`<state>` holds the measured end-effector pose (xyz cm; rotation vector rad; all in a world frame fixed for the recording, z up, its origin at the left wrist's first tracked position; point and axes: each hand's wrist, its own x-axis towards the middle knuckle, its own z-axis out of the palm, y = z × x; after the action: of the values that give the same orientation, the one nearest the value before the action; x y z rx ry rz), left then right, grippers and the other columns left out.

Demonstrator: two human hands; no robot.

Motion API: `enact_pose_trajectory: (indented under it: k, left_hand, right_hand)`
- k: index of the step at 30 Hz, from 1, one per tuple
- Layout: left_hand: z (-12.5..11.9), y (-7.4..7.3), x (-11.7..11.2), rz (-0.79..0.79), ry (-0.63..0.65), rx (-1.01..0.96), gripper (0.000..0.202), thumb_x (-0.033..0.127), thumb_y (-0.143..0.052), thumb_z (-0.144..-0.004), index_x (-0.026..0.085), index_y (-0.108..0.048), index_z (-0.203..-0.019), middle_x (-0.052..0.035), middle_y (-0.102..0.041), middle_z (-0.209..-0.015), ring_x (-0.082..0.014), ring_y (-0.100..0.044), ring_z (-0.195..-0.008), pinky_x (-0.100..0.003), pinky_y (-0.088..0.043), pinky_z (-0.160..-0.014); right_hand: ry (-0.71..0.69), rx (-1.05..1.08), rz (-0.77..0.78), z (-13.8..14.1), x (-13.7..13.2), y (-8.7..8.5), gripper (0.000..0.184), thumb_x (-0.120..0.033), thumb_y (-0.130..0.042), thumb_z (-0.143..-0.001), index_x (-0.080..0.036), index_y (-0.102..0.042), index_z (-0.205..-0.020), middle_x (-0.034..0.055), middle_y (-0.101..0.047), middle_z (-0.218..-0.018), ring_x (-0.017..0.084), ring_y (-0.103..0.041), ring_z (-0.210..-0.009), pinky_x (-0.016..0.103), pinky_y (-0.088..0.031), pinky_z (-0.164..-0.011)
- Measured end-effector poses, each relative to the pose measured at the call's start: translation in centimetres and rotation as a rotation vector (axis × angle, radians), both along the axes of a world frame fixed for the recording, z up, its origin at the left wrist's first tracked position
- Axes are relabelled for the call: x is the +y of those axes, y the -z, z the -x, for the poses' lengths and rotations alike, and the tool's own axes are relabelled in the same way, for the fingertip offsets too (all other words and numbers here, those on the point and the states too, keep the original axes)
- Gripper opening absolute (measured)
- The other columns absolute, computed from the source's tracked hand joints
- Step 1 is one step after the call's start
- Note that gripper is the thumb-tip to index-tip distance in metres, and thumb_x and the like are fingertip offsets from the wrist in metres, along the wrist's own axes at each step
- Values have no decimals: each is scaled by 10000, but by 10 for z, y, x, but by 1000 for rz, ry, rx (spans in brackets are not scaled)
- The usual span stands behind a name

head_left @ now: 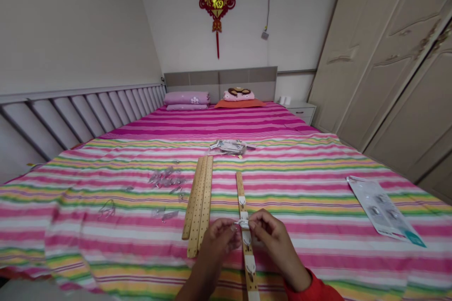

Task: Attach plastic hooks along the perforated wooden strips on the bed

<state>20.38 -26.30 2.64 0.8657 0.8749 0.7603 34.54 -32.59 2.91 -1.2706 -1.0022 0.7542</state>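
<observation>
A narrow wooden strip (241, 193) with rows of holes lies lengthwise on the striped bed sheet (300, 164), with several white clips fixed along its near part. My left hand (219, 239) and my right hand (269, 235) meet over the strip, each pinching one side of a small white clip (243, 222) that sits on it. Both hands' fingers are closed in a pinch. Just left of my left hand lies a pair of similar wooden strips (199, 203), side by side.
Small clear plastic pieces (166, 178) are scattered on the sheet at the left. A pile of packaging (230, 146) lies further up the bed, and a flat printed packet (383, 210) at the right. Pillows (186, 99) sit at the headboard; a wardrobe (395, 75) stands at the right.
</observation>
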Motion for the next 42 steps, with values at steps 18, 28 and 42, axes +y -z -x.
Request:
enact_pose_trajectory:
  k: [18,28,42]
  left_hand:
    - [7,2,-4,-542,-7,70,176,247,-718,-666,183,-631,-805,-37,-667,-816,-142,-646,-741,-238,-521,-673]
    - [9,1,-9,-832,16,229,101,284,-598,-795,204,-659,-805,-38,-651,-790,-155,-635,-725,-258,-515,-663]
    - [-19,-2,-4,-123,-59,-35,394,441,-804,-540,139,-611,-704,15,-629,-612,-94,-605,-547,-218,-517,-567]
  right_hand:
    - [109,-1087,-466,8,-28,-15,254,-88,-431,-880,-182,-597,-1047,100,-615,-884,192,-573,-791,282,-485,-624]
    - [-8,-777,-328,6,-18,-25,213,-113,-437,-896,-207,-621,-947,71,-586,-851,178,-577,-790,287,-486,-651]
    - [145,-278,-199,-4,7,-7,221,-295,-660,-772,-207,-713,-967,54,-672,-793,172,-631,-701,272,-524,-605]
